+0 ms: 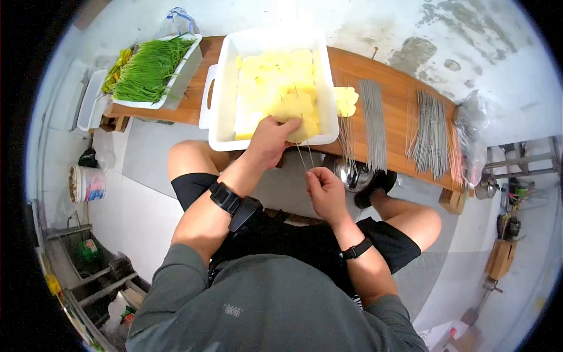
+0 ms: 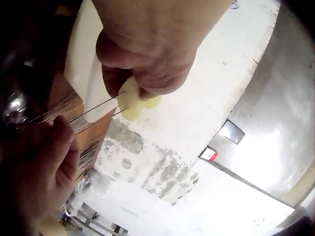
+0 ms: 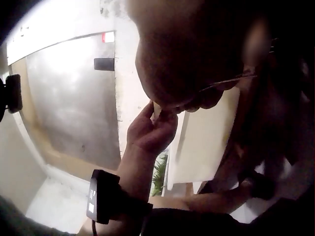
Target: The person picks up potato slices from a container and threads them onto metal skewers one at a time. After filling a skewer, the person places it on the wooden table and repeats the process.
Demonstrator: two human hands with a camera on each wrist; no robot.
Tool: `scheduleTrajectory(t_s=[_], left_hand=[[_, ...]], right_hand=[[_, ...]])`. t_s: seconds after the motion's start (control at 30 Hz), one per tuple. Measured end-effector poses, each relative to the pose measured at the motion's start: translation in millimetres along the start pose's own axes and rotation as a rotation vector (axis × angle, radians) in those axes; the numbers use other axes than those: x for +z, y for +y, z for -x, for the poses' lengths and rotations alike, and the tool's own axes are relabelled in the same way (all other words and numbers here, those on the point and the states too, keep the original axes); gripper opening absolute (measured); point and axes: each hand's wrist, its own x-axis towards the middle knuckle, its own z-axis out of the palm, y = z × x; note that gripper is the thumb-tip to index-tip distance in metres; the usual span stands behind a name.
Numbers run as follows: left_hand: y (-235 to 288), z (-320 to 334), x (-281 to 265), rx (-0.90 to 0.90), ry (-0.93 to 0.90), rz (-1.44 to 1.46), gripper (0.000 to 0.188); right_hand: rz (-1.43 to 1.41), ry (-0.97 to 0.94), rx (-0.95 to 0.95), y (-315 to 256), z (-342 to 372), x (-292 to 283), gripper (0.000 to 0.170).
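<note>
My left hand (image 1: 271,141) pinches pale yellow potato slices (image 2: 130,99) over the near side of a white plastic tub (image 1: 223,114). Two thin metal skewers (image 1: 302,155) run from the slices back to my right hand (image 1: 326,190), whose thumb and fingers pinch their other ends. In the head view, skewer tips show above the held slices. More yellow slices (image 1: 258,70) fill the tub. The right wrist view is dark around my right hand (image 3: 187,64), and its fingertips are mostly in shadow.
Right of the tub, finished-looking skewered slices (image 1: 346,101) lie on the wooden bench (image 1: 396,105). Bundles of metal skewers (image 1: 372,123) lie farther right, beside a plastic bag (image 1: 474,117). A tray of green chives (image 1: 149,70) stands left. A metal bowl (image 1: 355,177) sits below the bench.
</note>
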Motion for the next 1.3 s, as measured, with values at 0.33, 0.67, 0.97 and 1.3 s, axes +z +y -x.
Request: scheduleTrajectory(t_s=[0.33,0.67,0.97,1.3], left_hand=[[3,-8,5,-0.033,-0.024,0.1,0.031],[-1,-12,0,-0.095,-0.008,0.24,0.031],[-4,-18,1,-0.095,0.048,0.228,0.03],[39,-41,-41,0.009,0.107,-0.266,0.019]], right_hand=[[-0.002,0.024,0.001,-4,-12,-3,0.018],[0.004,-0.01,0.026,-15,-19,-6,0.019],[-0.008,0.007,0.013,-8,-22,-2,0.018],[0.156,0.474,-0.056,-14,-88,-72,0.028]])
